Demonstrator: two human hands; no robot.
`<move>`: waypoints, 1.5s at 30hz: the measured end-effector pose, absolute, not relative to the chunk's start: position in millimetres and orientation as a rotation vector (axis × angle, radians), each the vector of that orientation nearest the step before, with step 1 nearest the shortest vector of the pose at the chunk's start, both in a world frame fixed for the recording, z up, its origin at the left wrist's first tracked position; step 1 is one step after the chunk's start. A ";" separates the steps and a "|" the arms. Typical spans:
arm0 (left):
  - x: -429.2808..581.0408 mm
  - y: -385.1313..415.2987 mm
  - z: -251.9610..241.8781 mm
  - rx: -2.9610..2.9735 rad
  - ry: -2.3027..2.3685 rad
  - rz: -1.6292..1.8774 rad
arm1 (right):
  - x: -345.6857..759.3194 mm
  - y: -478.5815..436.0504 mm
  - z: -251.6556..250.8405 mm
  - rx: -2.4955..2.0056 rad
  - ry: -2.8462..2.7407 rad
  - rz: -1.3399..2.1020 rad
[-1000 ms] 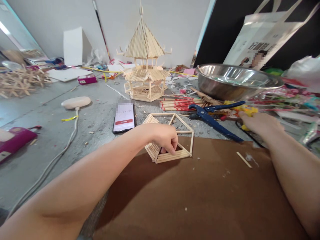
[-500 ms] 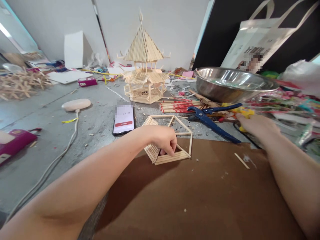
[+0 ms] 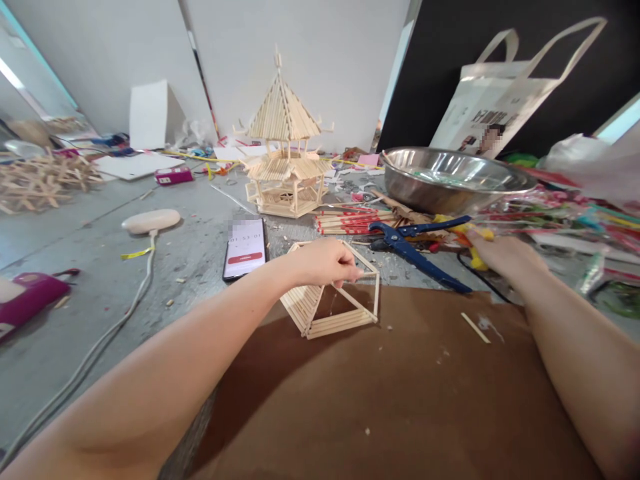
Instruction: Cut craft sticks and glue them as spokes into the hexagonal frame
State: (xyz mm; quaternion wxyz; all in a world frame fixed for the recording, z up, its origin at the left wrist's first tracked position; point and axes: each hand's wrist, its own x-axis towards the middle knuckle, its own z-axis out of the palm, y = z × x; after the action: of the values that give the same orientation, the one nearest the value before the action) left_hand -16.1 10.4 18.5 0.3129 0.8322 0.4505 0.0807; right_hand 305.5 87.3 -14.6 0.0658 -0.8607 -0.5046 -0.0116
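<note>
A polygonal frame of thin wooden sticks lies across the far edge of a brown sheet, its left section and front strip covered with rows of sticks. Above the middle of this frame is my left hand, fingers pinched together; whatever they hold is too small to make out. My right hand is closed around a yellow glue gun with a black cord, partly hidden by the fingers. Between the hands lies a blue-handled cutter. One loose stick rests on the sheet.
A stick-built pagoda stands behind the frame, near red-marked sticks and a steel bowl. A phone lies left of the frame. Farther left are a white corded device and a purple-and-white object.
My left hand has lifted from the frame's front strip and moved back over its middle, uncovering that strip. My right hand keeps its hold on the glue gun. The view has shifted slightly.
</note>
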 end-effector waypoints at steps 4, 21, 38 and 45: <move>-15.8 15.3 12.4 2.180 1.354 0.493 | 308.1 84.8 -8.3 -2.634 -1.459 0.146; -26.1 31.5 -2.2 1.982 1.620 1.245 | 281.2 69.3 6.2 -2.124 -1.685 -0.373; -25.0 30.8 -12.7 2.051 1.725 1.129 | 148.6 80.8 7.5 -1.427 -2.885 -0.586; -23.9 29.8 -10.5 2.115 1.700 1.127 | 132.4 84.0 8.2 -1.443 -2.934 -0.647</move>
State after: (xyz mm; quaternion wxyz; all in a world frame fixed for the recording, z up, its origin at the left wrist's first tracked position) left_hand -23.9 29.8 -10.5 0.1016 0.7161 0.5755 0.3817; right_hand 132.4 84.0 8.2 -0.0958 -0.4310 -0.8762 -0.1933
